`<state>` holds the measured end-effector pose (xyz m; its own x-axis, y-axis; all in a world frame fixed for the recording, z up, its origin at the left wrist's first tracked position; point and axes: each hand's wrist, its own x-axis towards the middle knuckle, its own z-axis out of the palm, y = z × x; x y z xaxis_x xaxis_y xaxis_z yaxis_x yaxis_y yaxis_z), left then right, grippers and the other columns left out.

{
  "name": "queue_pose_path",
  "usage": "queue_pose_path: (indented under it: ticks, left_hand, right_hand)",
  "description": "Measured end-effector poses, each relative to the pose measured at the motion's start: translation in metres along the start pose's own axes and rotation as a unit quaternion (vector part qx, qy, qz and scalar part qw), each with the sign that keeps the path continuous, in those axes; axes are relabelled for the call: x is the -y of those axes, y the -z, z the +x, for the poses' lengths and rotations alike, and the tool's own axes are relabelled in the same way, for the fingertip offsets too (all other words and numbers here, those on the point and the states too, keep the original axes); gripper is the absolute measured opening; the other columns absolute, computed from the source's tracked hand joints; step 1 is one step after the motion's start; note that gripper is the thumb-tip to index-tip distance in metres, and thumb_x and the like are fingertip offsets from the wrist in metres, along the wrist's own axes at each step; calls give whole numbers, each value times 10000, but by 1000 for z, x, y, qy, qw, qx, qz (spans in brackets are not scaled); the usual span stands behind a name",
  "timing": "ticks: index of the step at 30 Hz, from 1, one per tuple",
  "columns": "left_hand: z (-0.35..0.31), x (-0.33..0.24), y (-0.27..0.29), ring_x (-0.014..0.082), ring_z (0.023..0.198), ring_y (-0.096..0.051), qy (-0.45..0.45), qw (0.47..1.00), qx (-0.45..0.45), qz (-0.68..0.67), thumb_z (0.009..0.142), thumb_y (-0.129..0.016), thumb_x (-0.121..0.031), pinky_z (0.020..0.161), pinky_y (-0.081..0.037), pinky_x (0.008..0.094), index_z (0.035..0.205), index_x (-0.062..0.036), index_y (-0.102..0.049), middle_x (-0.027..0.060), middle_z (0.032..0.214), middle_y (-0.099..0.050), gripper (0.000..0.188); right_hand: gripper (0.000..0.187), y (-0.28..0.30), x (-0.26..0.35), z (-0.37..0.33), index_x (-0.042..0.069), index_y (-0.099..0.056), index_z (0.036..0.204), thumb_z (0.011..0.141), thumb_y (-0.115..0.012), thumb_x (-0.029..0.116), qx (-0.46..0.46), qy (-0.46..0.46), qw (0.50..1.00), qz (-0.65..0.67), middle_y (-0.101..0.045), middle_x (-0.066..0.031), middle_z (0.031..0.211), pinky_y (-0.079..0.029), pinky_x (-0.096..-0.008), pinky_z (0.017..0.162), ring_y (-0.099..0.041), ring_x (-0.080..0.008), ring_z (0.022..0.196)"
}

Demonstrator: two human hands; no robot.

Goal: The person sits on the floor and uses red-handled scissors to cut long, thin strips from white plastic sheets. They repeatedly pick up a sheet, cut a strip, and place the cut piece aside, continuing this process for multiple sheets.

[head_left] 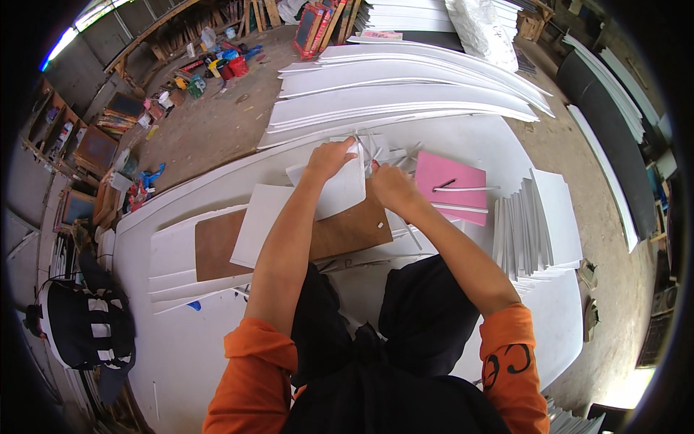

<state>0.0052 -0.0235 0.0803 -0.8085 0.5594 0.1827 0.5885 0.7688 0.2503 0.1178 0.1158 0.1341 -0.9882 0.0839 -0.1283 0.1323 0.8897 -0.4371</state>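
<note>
My left hand [333, 158] is closed on the upper part of a white sheet with a rounded corner [345, 189], thumb and fingers near its top edge. At that sheet's right edge, my right hand [395, 186] is closed around a slim tool; a small red part shows at the fingers, and its kind is mostly hidden. Under the held sheet lies a brown board [354, 230]. Another white sheet [258, 217] rests on the board beside my left forearm. To the right is a pink sheet [463, 173] with narrow white strips [470, 189] across it.
I sit on a large white surface [173, 347]. A stack of white pieces [528, 224] stands at the right. Long white sheets [397, 83] lie piled beyond. A black and white bag [87, 325] is at the left, and wooden frames [97, 152] lean behind it.
</note>
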Motion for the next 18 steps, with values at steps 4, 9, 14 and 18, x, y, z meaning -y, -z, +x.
queue_pose_path:
  ticks: [4, 9, 14, 18]
  left_hand:
    - [0, -6, 0, 364, 790, -556, -3, 1000, -3, 8, 806, -502, -345, 658, -441, 449, 1085, -119, -442, 168, 810, -591, 363]
    - [-4, -7, -2, 353, 776, -558, -2, 1000, 15, 6, 809, -503, -323, 649, -444, 444, 1073, -132, -432, 154, 802, -591, 334]
    - [-3, -5, -10, 342, 763, -560, -17, 1000, -4, 9, 813, -501, -297, 632, -444, 435, 1059, -146, -420, 138, 784, -592, 300]
    - [-2, -5, -7, 340, 753, -561, -10, 1000, 13, 15, 812, -503, -294, 622, -442, 433, 1051, -146, -409, 132, 771, -591, 296]
  right_hand:
    - [408, -7, -4, 11, -16, -558, 891, 903, -247, 249, 6, 41, 999, -30, -575, -176, 948, -456, -431, 742, -564, -345, 881]
    - [361, -3, 6, 22, -14, -555, 915, 891, -270, 205, 46, 3, 999, 7, -570, -178, 963, -459, -440, 732, -554, -350, 907]
    - [270, -15, 6, 41, -13, -553, 942, 858, -357, 151, 71, -17, 997, 17, -573, -177, 971, -464, -430, 735, -555, -346, 918]
    - [247, -16, 15, 37, -12, -545, 968, 841, -385, 126, 37, -34, 999, 7, -563, -177, 994, -464, -422, 746, -548, -346, 938]
